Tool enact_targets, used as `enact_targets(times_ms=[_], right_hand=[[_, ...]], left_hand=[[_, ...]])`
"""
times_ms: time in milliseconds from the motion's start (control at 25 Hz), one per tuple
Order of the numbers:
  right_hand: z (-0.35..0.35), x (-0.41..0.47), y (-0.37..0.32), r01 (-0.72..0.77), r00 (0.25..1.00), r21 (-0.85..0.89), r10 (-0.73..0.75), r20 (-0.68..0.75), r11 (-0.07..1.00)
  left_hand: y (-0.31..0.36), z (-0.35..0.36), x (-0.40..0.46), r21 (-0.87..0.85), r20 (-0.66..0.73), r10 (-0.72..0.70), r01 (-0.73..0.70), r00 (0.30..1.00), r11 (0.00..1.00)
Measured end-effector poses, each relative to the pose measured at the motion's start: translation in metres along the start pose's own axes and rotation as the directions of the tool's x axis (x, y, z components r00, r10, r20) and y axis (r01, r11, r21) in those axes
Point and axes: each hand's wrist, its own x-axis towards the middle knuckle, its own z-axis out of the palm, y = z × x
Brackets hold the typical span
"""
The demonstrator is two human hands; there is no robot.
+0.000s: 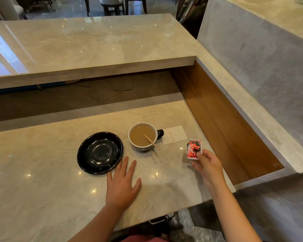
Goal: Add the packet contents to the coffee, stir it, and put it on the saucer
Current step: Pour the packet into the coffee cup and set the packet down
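Head view, right hand (207, 165) pinching packet (194, 149), left hand (121, 184) flat, splayed, white card (174, 134) seemingly behind cup (142, 136).

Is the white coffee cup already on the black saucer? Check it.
No: the white coffee cup stands on the marble counter beside the black saucer, not on it.

Glossy saucer (100, 152); wooden stirrer (152, 142)

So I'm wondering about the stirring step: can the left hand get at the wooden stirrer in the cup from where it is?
Probably yes. The left hand lies flat and empty on the counter just in front of the cup, and the wooden stirrer leans out over the near rim with nothing between them.
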Motion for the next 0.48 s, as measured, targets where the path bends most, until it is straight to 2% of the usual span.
enact_targets(times_ms=[80, 200, 280, 360, 480], right_hand=[[0.007, -0.003, -0.007, -0.033, 0.999, 0.187, 0.026, 0.037, 0.982], [0.019, -0.003, -0.013, -0.016, 0.996, 0.220, -0.005, 0.093, 0.975], [0.028, 0.000, -0.016, 0.023, 0.991, 0.149, -0.042, 0.124, 0.989], [0.039, 0.003, -0.022, 0.115, 0.985, 0.002, -0.114, 0.129, 0.993], [0.060, 0.011, -0.036, 0.295, 0.951, -0.230, -0.262, 0.163, 0.928]], left_hand=[[0.000, 0.000, 0.000, -0.002, -0.001, 0.005, -0.005, 1.000, 1.000], [-0.001, 0.001, -0.001, 0.000, -0.006, 0.007, -0.007, 1.000, 1.000], [-0.002, 0.002, -0.001, -0.007, -0.017, 0.011, -0.011, 1.000, 1.000], [-0.002, 0.003, 0.000, -0.006, -0.028, 0.017, -0.017, 0.999, 1.000], [-0.002, 0.003, 0.000, -0.004, -0.030, 0.024, -0.024, 0.999, 1.000]])
